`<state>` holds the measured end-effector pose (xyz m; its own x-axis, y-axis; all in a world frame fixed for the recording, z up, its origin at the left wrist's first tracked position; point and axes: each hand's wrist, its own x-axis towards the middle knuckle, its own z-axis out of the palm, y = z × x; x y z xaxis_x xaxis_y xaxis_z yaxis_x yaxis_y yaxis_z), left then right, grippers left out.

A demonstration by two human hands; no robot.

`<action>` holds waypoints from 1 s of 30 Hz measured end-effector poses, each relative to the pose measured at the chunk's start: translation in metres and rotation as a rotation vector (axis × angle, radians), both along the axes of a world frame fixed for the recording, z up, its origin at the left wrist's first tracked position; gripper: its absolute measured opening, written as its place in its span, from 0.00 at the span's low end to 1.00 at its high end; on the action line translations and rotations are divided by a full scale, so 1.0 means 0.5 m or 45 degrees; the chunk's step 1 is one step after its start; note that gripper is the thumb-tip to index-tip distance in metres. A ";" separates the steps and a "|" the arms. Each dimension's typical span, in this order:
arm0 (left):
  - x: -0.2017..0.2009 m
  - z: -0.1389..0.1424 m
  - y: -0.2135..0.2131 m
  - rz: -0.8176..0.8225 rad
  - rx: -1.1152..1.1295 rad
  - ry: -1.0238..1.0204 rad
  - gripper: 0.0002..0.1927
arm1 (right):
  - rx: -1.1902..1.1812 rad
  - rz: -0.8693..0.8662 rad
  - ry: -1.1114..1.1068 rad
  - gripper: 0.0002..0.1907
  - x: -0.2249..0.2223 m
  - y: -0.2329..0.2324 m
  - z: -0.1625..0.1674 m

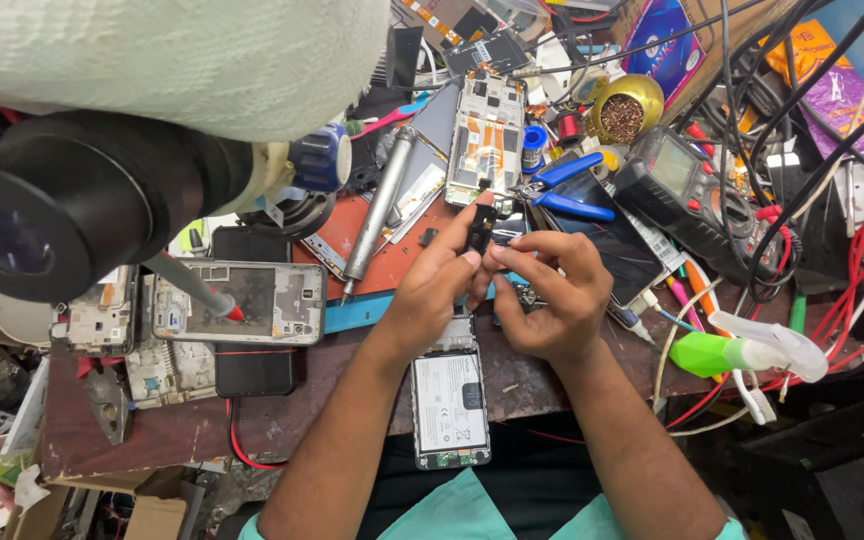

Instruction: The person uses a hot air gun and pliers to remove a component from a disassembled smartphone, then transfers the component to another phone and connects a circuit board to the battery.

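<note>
Currently a small black phone part is pinched between the fingertips of the left hand and right hand, both closed on it, above the opened phone on the tabletop; it is best kept steady, gently pressed.

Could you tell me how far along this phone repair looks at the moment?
Done: the phone lies opened, battery exposed. In hand: the left hand and right hand pinch a small black part together above it. Left: the part isn't fitted and the phone has no cover on; a bare frame lies behind.
</note>
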<state>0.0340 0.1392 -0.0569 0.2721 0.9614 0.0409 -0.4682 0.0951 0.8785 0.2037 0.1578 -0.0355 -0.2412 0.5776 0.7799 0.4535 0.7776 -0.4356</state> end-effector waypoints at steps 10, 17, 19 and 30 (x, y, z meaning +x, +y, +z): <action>0.003 -0.013 -0.010 0.019 0.108 0.157 0.34 | -0.040 0.034 0.100 0.15 -0.002 -0.001 -0.022; 0.006 -0.003 0.003 0.326 0.218 0.061 0.31 | -0.260 0.209 0.522 0.11 0.022 0.000 -0.044; 0.006 0.004 0.002 0.404 0.208 -0.095 0.30 | -0.436 0.278 0.683 0.09 0.026 0.003 -0.055; -0.003 0.044 0.002 0.943 0.089 0.385 0.17 | -0.240 -0.021 0.573 0.08 0.023 0.007 -0.048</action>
